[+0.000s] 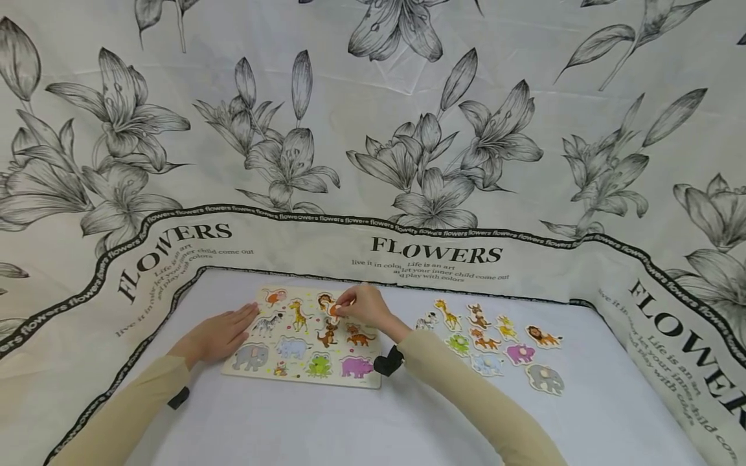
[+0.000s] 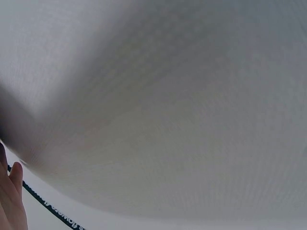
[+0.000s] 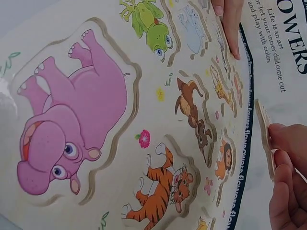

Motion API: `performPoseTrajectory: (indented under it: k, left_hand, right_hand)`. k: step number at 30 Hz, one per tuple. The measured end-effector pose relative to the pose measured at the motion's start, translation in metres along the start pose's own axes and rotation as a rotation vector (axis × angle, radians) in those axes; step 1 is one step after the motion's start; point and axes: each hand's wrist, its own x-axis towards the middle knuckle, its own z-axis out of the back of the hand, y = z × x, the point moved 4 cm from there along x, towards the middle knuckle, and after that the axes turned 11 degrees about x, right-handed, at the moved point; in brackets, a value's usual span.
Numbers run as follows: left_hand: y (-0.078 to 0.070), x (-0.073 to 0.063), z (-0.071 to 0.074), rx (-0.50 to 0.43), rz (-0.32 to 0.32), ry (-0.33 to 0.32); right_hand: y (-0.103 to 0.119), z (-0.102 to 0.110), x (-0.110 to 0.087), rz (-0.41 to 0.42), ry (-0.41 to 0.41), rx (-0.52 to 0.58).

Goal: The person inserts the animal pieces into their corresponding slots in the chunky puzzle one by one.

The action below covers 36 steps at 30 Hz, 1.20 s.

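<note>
In the head view, a wooden animal puzzle board (image 1: 262, 375) lies on the white table, with pictures printed in its cut-out recesses. My right hand (image 1: 364, 305) pinches a small orange puzzle piece (image 1: 334, 310) above the board's upper part, by the lion recess (image 1: 324, 299). The right wrist view shows that piece edge-on between thumb and fingers, its picture hidden. My left hand (image 1: 224, 333) rests with straight fingers at the board's left edge. Hippo recess (image 3: 81, 105) and tiger recess (image 3: 160, 184) show close up in the right wrist view.
Right of the board lie several loose animal pieces, among them a giraffe (image 1: 447, 314), a lion (image 1: 544, 336), a purple hippo (image 1: 520, 353) and a grey elephant (image 1: 544, 379). Flower-printed cloth (image 1: 326, 246) rises behind the table. Sleeve fabric (image 2: 168, 134) fills most of the left wrist view.
</note>
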Motion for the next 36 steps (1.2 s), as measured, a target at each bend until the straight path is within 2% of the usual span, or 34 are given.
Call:
performPoseTrajectory:
  k: [13,25,31,36]
  left_hand:
    - [0.0,-0.001,0.003,0.005,-0.002,0.02]
    - [0.001,0.002,-0.003,0.008,-0.012,0.042]
    - [0.003,0.002,-0.004,0.002,-0.005,0.034]
    - [0.004,0.002,-0.004,0.004,-0.009,0.039]
  right_hand:
    - [0.02,-0.022,0.025,0.006,0.026,0.034]
    - [0.026,-0.037,0.036,-0.021,0.035,0.066]
    - [0.03,-0.038,0.043,-0.001,0.01,0.115]
    - [0.027,-0.042,0.052,0.009,-0.006,0.112]
